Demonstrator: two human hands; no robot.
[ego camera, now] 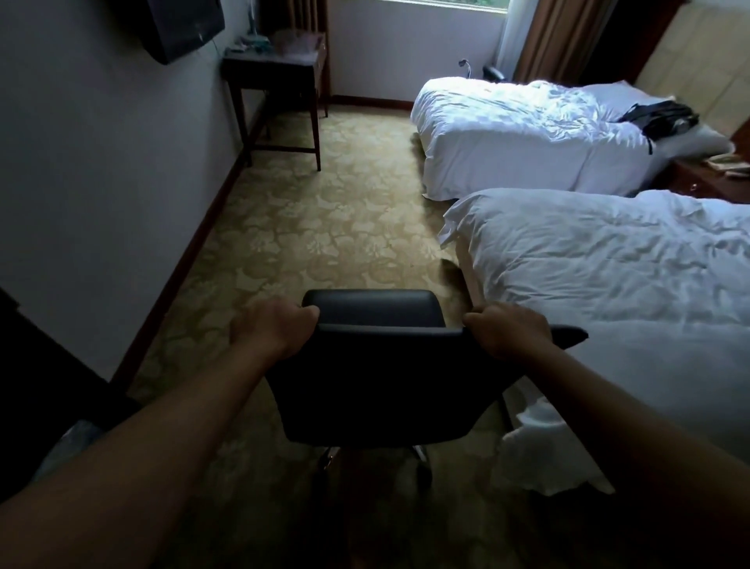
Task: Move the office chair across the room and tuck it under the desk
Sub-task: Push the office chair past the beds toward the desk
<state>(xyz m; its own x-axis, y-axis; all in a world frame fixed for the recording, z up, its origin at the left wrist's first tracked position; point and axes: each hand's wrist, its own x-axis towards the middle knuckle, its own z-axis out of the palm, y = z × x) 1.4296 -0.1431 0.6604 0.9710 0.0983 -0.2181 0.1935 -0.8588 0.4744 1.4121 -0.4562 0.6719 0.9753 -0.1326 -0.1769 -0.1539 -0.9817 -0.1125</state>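
Patterned carpet point(324, 211) runs down a dim room past two white beds, with a black office chair point(381, 365) gripped from behind.

Both hands clamp the top edge of the chair's backrest: the left hand point(272, 329) at its 9 o'clock corner, the right hand point(507, 329) at its 3 o'clock corner, fingers curled tight over the rim and thumbs behind. The chair stands at 6 o'clock on the carpet, its seat facing away and its wheeled base partly visible below. The near bed point(608, 276) lies just beside it at 3 o'clock, and the far bed point(519, 130) sits at 1 o'clock. The dark wooden desk point(280, 73) stands well apart at 11 o'clock, against the left wall by the window point(446, 4), with small items on top.
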